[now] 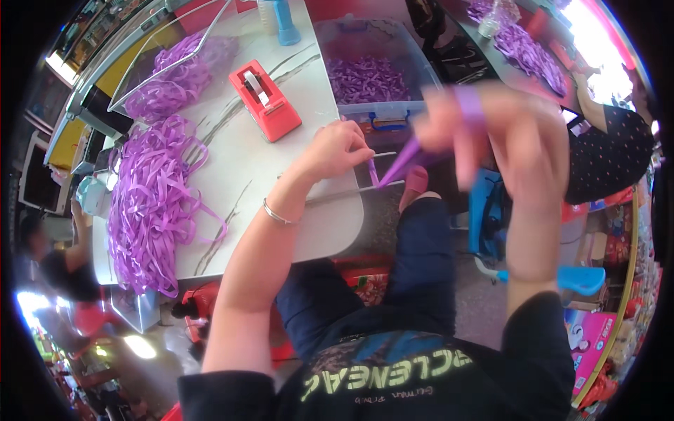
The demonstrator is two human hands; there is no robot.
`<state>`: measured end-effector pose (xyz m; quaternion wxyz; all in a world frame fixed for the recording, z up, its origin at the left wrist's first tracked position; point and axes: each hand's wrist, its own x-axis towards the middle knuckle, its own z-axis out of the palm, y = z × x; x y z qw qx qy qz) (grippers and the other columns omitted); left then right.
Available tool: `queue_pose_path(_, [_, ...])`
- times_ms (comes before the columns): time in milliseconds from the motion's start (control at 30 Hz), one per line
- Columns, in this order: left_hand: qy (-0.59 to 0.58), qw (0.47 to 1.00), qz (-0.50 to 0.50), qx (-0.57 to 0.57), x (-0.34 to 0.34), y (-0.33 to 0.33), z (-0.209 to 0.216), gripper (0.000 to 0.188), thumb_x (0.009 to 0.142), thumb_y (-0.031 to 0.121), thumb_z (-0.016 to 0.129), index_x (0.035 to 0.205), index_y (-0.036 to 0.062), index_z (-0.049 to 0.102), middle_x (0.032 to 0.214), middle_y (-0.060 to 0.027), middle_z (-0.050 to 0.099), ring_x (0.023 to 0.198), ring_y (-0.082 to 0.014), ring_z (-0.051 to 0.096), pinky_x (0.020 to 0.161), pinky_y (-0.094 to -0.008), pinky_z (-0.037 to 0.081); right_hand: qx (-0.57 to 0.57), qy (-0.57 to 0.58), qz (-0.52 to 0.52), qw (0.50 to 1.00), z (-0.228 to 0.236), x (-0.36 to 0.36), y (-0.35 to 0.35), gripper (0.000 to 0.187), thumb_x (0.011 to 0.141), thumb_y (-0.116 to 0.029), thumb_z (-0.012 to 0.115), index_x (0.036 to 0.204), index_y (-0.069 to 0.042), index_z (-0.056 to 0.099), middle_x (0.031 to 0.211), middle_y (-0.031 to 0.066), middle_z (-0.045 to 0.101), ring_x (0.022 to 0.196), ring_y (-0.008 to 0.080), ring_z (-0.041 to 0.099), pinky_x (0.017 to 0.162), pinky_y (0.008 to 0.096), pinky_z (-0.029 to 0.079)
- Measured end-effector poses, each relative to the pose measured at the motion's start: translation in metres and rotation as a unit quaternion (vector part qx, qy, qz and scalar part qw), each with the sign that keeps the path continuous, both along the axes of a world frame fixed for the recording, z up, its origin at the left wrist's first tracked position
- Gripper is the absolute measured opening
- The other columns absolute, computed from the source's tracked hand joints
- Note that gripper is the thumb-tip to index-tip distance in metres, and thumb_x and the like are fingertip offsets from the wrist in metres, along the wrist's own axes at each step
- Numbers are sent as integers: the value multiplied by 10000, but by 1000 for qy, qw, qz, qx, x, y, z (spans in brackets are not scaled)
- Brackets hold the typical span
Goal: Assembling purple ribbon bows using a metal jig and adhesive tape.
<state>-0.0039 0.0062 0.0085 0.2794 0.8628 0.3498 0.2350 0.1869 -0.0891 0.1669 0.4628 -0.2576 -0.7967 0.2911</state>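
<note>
Beside the table's right edge, my left hand is closed with thumb and fingers pinched on a purple ribbon. A short length of it hangs below the fingers to a thin pale rod. From the rod the ribbon slants up to my right hand, which is raised to the right and smeared by motion. A band of purple crosses the right hand's fingers, and the ribbon looks taut between rod and hand. A big heap of purple ribbons lies on the white marbled table at the left.
A red tape dispenser stands behind my left hand. More ribbons lie in a clear-sided holder at the far left. A translucent bin of purple pieces sits beyond the table. Another person sits at the right, near a blue stool.
</note>
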Motion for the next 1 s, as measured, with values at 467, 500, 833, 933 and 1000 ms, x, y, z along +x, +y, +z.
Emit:
queue_pose_path(467, [-42,999,11,-24,0,-6,2,138,717,95,539,647,-23,555,764,-114,527,752,-275,490,652,-362,400,-491,86,-54,865,-207,-25,225,341,854,-405,526,920,-96,653,642,-64,461,495,44,325,436,208,257])
queue_pose_path(500, [-42,998,30,-26,0,-5,2,129,723,89,535,659,-22,557,765,-113,536,760,-272,496,658,-356,403,-537,90,-85,835,-222,-26,219,336,846,-415,532,874,-102,650,635,-66,463,492,51,330,436,213,261])
queue_pose_path(833, [-66,995,56,-41,0,-9,4,124,762,125,591,742,8,627,805,-90,550,787,-228,508,689,-315,411,-579,356,-89,728,-301,-44,73,367,846,-471,511,793,-122,614,596,-47,498,440,50,347,401,208,241])
queue_pose_path(933, [-40,999,15,-10,6,-5,4,137,747,152,625,767,19,654,857,-79,555,801,-224,509,696,-307,418,-618,157,-73,767,-361,-4,37,340,877,-407,489,845,-94,618,607,-34,515,431,40,334,400,205,242])
queue_pose_path(1000, [-29,999,26,-13,-2,-7,1,139,742,153,630,762,18,657,869,-79,558,803,-223,509,698,-308,420,-658,103,-117,737,-344,-9,-4,323,903,-346,460,887,-67,622,620,-24,526,438,31,333,406,200,250])
